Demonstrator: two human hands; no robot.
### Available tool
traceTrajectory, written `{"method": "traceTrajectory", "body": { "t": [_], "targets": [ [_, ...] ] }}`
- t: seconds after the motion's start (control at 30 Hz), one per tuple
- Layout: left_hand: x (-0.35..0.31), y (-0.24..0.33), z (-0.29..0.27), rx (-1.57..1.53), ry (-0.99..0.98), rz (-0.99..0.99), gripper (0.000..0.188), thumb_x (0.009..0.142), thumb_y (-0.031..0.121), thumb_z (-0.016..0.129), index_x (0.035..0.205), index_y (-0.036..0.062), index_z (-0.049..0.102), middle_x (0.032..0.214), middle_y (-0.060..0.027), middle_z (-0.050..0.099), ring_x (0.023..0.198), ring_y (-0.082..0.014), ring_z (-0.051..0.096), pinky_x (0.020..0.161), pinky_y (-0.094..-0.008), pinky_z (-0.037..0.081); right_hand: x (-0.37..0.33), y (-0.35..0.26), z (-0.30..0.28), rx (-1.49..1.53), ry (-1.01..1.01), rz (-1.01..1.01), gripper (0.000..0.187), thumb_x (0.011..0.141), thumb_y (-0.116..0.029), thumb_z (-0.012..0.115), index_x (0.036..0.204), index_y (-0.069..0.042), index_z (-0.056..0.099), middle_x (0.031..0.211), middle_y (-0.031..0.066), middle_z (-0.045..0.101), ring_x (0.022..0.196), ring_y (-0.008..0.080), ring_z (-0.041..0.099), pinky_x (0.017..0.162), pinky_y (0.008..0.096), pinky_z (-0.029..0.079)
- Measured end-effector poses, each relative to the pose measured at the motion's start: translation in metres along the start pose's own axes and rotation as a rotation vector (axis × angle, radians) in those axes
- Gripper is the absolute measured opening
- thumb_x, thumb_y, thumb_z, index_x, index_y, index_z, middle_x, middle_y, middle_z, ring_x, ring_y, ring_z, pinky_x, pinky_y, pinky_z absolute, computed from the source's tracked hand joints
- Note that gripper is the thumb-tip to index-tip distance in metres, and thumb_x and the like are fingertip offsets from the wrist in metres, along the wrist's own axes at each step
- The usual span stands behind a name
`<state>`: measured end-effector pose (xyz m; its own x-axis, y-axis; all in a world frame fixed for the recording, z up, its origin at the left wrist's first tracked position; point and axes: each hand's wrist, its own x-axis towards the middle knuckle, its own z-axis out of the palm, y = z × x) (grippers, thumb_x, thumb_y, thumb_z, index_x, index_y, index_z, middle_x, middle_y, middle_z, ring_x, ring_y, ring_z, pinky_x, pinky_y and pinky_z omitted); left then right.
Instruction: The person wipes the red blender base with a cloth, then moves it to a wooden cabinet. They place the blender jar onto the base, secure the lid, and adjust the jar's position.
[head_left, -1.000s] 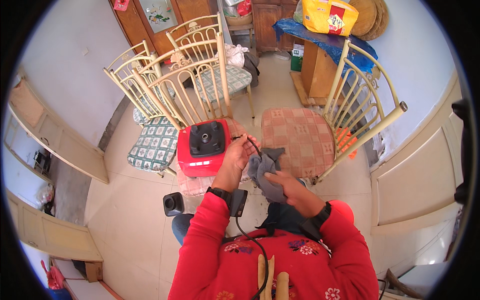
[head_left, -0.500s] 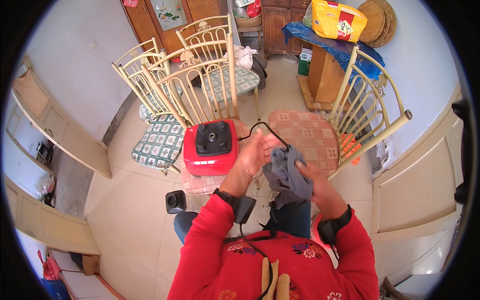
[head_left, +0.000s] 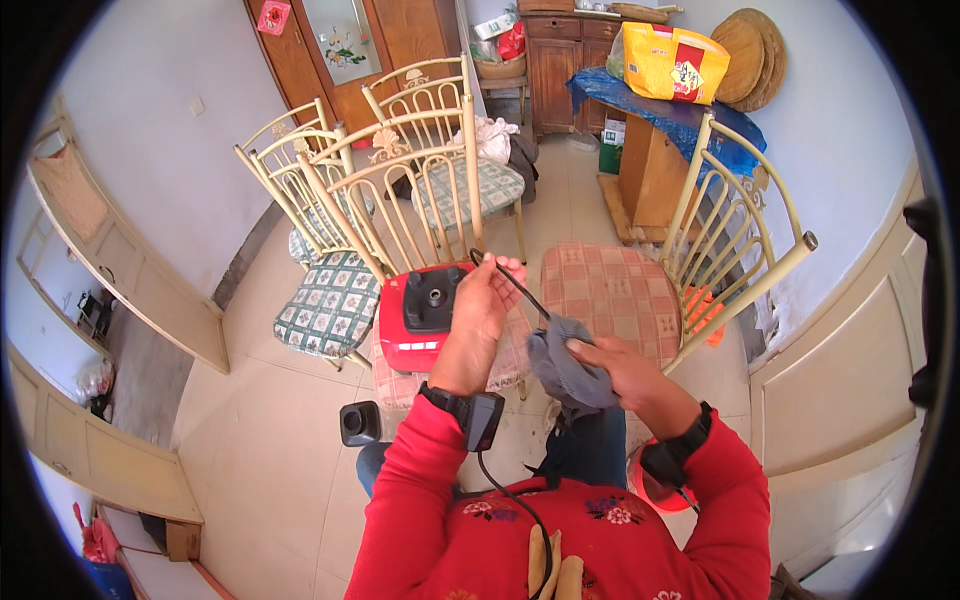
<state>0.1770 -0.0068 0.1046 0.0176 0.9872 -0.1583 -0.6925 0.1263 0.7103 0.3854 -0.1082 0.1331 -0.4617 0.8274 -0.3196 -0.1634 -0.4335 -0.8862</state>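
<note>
My left hand [head_left: 484, 306] pinches a black power cord [head_left: 527, 294] between thumb and fingertip, its other fingers loosely curled. The cord runs to the right into a grey cloth [head_left: 566, 362], which my right hand [head_left: 625, 372] grips around it. Just left of my left hand sits a red appliance base [head_left: 408, 343] on a chair's pink checked seat. Its black underside [head_left: 428, 298] faces up, with several stubby feet and a round hole in the middle. My left wrist partly covers the base's right side.
Beside the base stands another chair with a pink checked seat [head_left: 608, 300]. Green checked chairs [head_left: 328, 305] are at the left. A black square part [head_left: 360, 424] lies on the floor near my left knee. A red bucket [head_left: 655, 490] is by my right leg.
My left hand has moved slightly left and closed on the cord near the base. My right hand and the cloth have shifted a little lower. The view has tilted slightly up.
</note>
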Motion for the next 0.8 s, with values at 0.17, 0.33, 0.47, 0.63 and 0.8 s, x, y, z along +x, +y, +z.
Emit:
{"method": "traceTrajectory", "body": {
  "t": [0.17,0.33,0.47,0.63,0.8],
  "targets": [
    [0.007,-0.016,0.008,0.075,0.002,0.010,0.027,0.101,0.033,0.048,0.088,0.0129,0.060,0.087,-0.0017,0.069,0.080,-0.0149,0.066,0.069,-0.0281,0.051,-0.043,0.002,-0.013,0.007,-0.007,-0.100,0.035,0.098,-0.030,0.052,0.112,0.000,0.062,0.090,0.0033,0.066,0.076,0.0110,0.063,0.068,0.0244,0.050],
    [0.016,0.005,0.003,0.030,0.084,0.077,0.029,0.101,0.035,0.047,0.090,0.0129,0.061,0.091,-0.0014,0.069,0.082,-0.0153,0.067,0.071,-0.0297,0.051,-0.075,0.004,-0.018,-0.101,0.030,-0.092,0.038,0.098,-0.032,0.052,0.114,0.001,0.061,0.095,0.0039,0.066,0.082,0.0107,0.063,0.073,0.0236,0.050],
    [-0.007,0.007,0.012,0.049,-0.081,0.024,0.031,0.101,0.037,0.045,0.101,0.0099,0.061,0.096,-0.0033,0.068,0.085,-0.0164,0.067,0.076,-0.0320,0.053,-0.071,0.000,-0.019,-0.084,0.070,-0.147,0.036,0.098,-0.032,0.053,0.110,0.001,0.063,0.091,0.0014,0.065,0.078,0.0081,0.059,0.069,0.0220,0.047],
    [-0.047,0.000,0.039,0.133,-0.438,-0.034,0.034,0.101,0.035,0.046,0.108,0.0038,0.058,0.105,-0.0111,0.066,0.094,-0.0223,0.066,0.080,-0.0344,0.053,-0.041,-0.025,-0.020,-0.244,-0.019,-0.171,0.034,0.098,-0.031,0.053,0.106,0.001,0.064,0.089,-0.0011,0.064,0.078,0.0062,0.057,0.068,0.0221,0.046],
    [-0.044,0.019,0.044,0.222,-0.191,0.141,0.031,0.099,0.034,0.050,0.097,0.0052,0.061,0.093,-0.0081,0.068,0.086,-0.0188,0.068,0.076,-0.0299,0.053,-0.017,-0.042,0.000,-0.332,-0.068,-0.166,0.035,0.099,-0.031,0.052,0.109,0.001,0.063,0.090,-0.0018,0.063,0.079,0.0054,0.055,0.069,0.0217,0.046]
  ]
}}
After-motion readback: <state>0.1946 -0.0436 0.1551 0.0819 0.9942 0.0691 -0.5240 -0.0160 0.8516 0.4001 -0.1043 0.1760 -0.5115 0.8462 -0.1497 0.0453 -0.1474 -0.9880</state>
